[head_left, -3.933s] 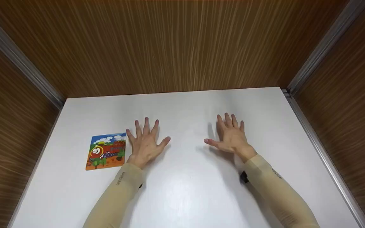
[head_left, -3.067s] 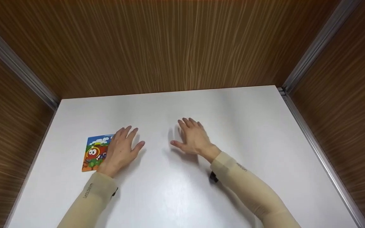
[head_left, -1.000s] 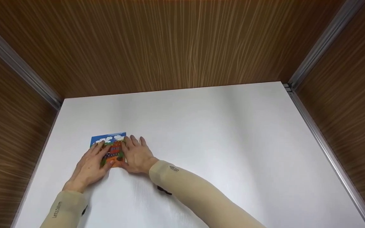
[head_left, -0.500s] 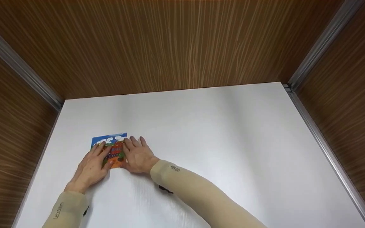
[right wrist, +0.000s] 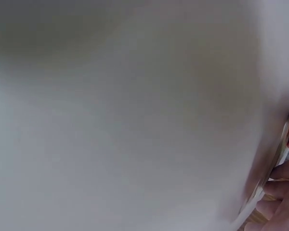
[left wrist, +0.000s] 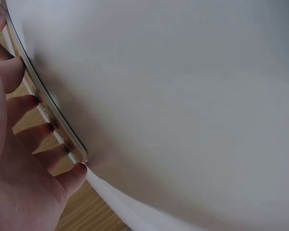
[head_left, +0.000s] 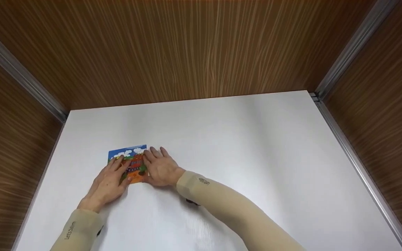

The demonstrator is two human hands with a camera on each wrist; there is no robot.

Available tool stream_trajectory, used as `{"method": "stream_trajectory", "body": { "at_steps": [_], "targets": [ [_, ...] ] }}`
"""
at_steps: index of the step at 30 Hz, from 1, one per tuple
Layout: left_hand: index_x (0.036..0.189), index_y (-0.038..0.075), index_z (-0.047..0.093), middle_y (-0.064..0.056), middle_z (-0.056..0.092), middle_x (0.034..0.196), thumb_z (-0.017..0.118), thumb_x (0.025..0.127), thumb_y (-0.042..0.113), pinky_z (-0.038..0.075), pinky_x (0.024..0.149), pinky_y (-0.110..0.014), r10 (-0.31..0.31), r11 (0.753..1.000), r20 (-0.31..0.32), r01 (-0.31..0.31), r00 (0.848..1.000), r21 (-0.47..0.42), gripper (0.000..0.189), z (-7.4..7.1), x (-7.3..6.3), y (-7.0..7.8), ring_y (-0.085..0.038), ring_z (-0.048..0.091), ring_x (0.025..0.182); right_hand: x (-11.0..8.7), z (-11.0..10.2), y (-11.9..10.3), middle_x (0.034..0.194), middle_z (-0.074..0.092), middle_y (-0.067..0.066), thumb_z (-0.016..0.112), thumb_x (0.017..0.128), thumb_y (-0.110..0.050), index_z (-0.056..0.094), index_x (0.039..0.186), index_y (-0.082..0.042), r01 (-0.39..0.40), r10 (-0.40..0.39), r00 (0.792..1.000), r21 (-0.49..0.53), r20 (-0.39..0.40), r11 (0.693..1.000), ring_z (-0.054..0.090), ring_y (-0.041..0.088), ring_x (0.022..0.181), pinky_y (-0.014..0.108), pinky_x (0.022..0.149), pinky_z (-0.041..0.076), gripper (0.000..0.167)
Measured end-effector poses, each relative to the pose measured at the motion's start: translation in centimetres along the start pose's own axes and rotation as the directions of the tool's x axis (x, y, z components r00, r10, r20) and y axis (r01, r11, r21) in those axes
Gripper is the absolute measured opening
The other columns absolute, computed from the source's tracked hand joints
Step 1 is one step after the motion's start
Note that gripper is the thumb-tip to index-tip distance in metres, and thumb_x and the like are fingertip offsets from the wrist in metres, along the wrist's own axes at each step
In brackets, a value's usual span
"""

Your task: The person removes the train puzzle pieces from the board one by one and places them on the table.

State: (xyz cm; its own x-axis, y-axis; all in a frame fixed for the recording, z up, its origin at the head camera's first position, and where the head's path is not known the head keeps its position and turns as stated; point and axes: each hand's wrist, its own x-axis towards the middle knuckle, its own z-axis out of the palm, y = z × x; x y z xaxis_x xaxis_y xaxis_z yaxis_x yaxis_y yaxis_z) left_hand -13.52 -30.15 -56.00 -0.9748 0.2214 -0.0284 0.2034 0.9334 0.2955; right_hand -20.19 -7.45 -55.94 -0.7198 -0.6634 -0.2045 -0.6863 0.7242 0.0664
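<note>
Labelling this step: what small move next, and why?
Probably slide the cartoon picture board a little right, toward the middle of the white table: it lies left of centre, with the left hand and right hand touching opposite sides.

Left hand (head_left: pixel 105 183) and right hand (head_left: pixel 162 170) (backs upward) lie near each other — both spread-fingered.

The book (head_left: pixel 137 163) is lying on the table (head_left: pixel 243 150), left of its middle. The left hand (head_left: pixel 106 183) is covering the book's left part, and the right hand (head_left: pixel 162 170) is touching the right edge. Behind the table, the back wall (head_left: pixel 194 52) is standing (two side walls, the left (head_left: pixel 9 150) and the right (head_left: pixel 375 115), are flanking the table).
</note>
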Motion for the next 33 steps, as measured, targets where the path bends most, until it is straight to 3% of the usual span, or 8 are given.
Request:
{"method": "stream_trajectory", "body": {
  "at_steps": [10, 16, 23, 33],
  "targets": [
    [0.169, 0.003, 0.049, -0.029, 0.036, 0.181, 0.065, 0.113, 0.031, 0.033, 0.135, -0.070, 0.025, 1.000, 0.065, -0.026, 0.998, 0.013, 0.064, 0.6, 0.9, 2.9, -0.058, 0.033, 0.167, -2.5, 0.2, 3.4, 0.191, 0.022, 0.006, 0.038, 0.115, -0.071, 0.022, 0.181, -0.012, 0.050, -0.052, 0.998, 0.044, 0.036, 0.998, 0.025, 0.028, 0.177, 0.047, 0.144, 0.023, 0.090],
    [0.172, 0.004, 0.044, -0.028, 0.030, 0.183, 0.061, 0.115, 0.035, 0.032, 0.136, -0.069, 0.027, 0.999, 0.105, -0.030, 0.994, 0.025, 0.067, 1.7, 2.3, 6.0, -0.056, 0.028, 0.170, -4.6, 0.3, 6.2, 0.190, 0.023, 0.009, 0.040, 0.115, -0.069, 0.024, 0.180, -0.011, 0.052, -0.055, 0.997, 0.061, 0.053, 0.997, 0.027, 0.032, 0.176, 0.050, 0.144, 0.025, 0.088],
    [0.176, 0.008, 0.037, -0.026, 0.023, 0.187, 0.057, 0.117, 0.040, 0.028, 0.139, -0.067, 0.037, 0.999, 0.172, -0.040, 0.984, 0.012, 0.070, 2.9, 3.8, 10.1, -0.053, 0.021, 0.174, -8.1, 1.3, 10.0, 0.188, 0.027, 0.014, 0.045, 0.116, -0.064, 0.029, 0.178, -0.006, 0.073, -0.076, 0.997, 0.121, 0.018, 0.990, 0.031, 0.038, 0.174, 0.054, 0.142, 0.029, 0.086],
    [0.175, 0.012, 0.040, -0.023, 0.024, 0.187, 0.056, 0.116, 0.046, 0.032, 0.138, -0.065, 0.101, 0.994, 0.220, -0.107, 0.970, 0.016, 0.070, 4.2, 5.7, 16.1, -0.050, 0.022, 0.175, -13.4, 2.2, 14.5, 0.184, 0.036, 0.019, 0.052, 0.115, -0.059, 0.037, 0.173, 0.000, 0.062, -0.061, 0.998, 0.102, -0.013, 0.993, 0.040, 0.042, 0.169, 0.060, 0.137, 0.037, 0.084]
  ]
}}
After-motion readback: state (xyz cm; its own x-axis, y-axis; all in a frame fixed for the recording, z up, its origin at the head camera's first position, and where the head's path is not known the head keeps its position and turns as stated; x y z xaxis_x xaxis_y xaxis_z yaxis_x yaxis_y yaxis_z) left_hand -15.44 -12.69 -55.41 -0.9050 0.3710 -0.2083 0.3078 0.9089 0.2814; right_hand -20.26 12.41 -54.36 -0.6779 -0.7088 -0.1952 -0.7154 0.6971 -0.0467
